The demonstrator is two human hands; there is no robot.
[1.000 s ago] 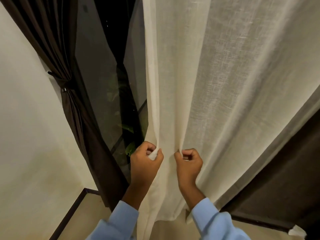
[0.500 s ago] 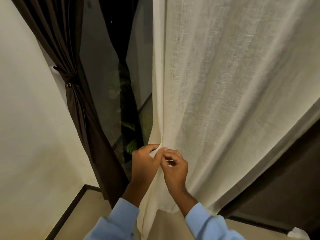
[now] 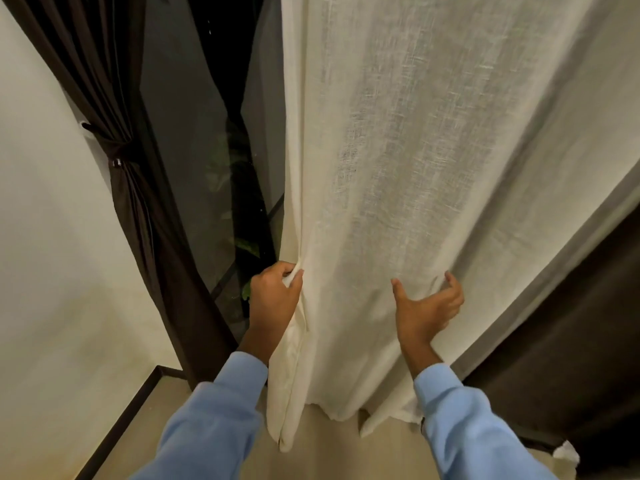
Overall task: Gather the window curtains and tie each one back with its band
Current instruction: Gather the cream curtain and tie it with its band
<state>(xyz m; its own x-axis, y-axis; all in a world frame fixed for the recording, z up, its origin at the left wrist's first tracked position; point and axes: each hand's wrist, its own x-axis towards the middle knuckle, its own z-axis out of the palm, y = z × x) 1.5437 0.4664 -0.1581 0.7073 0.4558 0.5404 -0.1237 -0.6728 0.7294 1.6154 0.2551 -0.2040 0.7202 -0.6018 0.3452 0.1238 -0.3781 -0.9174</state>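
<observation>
A cream sheer curtain [image 3: 433, 161] hangs in front of me and fills the middle and right of the view. My left hand [image 3: 273, 299] grips gathered folds at the curtain's left edge, fingers curled round the cloth. My right hand [image 3: 427, 308] is spread against the fabric further right, thumb out and fingers bent behind a fold. A dark brown curtain [image 3: 138, 209] at the left hangs gathered, with a matching band [image 3: 112, 147] tied round it at the wall.
Dark window glass [image 3: 194, 140] shows between the two curtains, with plant leaves behind it. A white wall [image 3: 45, 271] runs along the left with a dark skirting. A brown curtain [image 3: 571, 358] hangs at the right behind the sheer one. The floor below is beige.
My right hand let go of its pinch beside the left hand and moved right along the sheer curtain, opening out. The left hand kept its hold on the edge.
</observation>
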